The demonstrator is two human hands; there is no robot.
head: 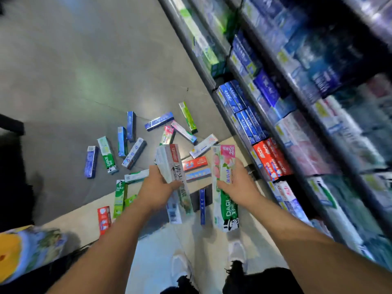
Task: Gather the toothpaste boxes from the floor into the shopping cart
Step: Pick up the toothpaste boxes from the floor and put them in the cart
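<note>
Left hand point(158, 185) grips a stack of boxes point(172, 177); right hand point(237, 183) grips two more point(222, 187); many others point(131, 143) litter the floor point(84, 71); cart unseen; keep both bundles squeezed level while turning to unload.

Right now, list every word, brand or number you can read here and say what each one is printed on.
"DARLIE": green-and-white box on the floor
"DARLIE": green box in the right hand
"DARLIE": green box by the left forearm
"25": pink corner of the peach-print box in the right hand
Large Chinese characters: white box in the left hand
Shelf stock and the other floor boxes: too blurred to read.
</note>
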